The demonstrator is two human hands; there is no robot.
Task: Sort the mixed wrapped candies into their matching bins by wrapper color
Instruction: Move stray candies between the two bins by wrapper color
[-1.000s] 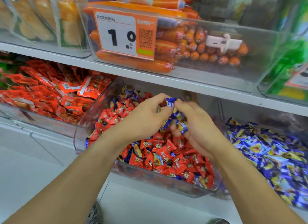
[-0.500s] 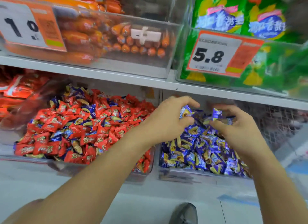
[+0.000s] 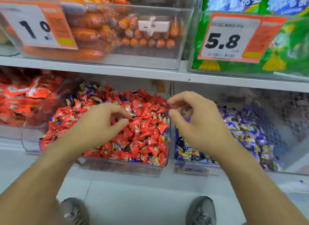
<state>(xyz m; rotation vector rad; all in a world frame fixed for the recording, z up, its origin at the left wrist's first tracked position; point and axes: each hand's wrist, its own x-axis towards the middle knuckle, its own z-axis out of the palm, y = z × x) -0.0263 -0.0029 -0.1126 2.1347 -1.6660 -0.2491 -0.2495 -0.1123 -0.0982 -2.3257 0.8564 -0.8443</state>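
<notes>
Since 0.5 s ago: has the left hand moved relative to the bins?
Yes. The left hand has shifted left, from over the blue candy bin to over the red candy bin, fingers above the red wrappers.

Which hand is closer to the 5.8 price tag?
The right hand: it hangs over the purple candy bin, below and left of the 5.8 price tag. The left hand is farther left, over the red candies.
</notes>
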